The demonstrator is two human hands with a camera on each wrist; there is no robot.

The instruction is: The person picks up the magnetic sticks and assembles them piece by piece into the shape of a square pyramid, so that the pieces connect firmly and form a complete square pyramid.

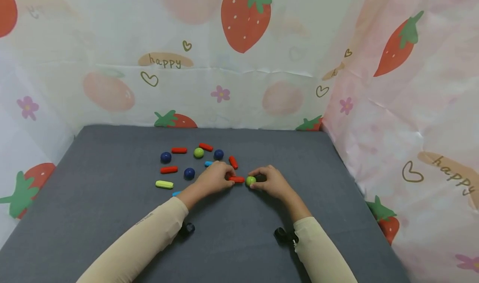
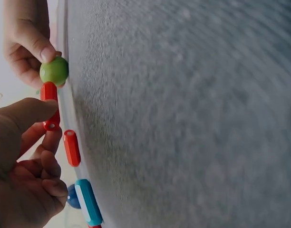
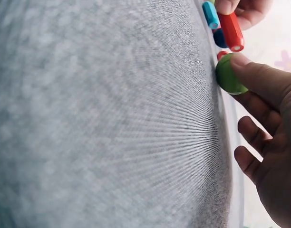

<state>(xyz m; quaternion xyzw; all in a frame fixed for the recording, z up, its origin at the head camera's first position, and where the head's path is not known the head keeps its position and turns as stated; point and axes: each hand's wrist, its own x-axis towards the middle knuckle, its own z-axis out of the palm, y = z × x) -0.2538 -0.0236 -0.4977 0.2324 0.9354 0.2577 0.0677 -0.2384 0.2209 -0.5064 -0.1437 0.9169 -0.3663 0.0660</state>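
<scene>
In the head view my left hand (image 1: 211, 179) pinches a red ridged rod (image 1: 238, 179) between thumb and fingers. Just right of it, my right hand (image 1: 273, 184) grips a green ball (image 1: 250, 181) with thumb and fingertips. The rod points at the ball, its end right at the ball's side. From the left wrist, the red rod (image 2: 49, 102) overlaps the lower edge of the green ball (image 2: 54, 71). The right wrist view shows a thin gap between the rod's holed end (image 3: 237, 47) and the ball (image 3: 228, 76).
Beyond my left hand lie several red rods (image 1: 169, 170), blue balls (image 1: 189, 174), another green ball (image 1: 198, 152) and a yellow-green rod (image 1: 164, 184). A light-blue rod (image 1: 208, 164) is partly covered by that hand. Printed cloth (image 1: 239, 87) walls the grey table (image 1: 112, 233) behind and at the sides.
</scene>
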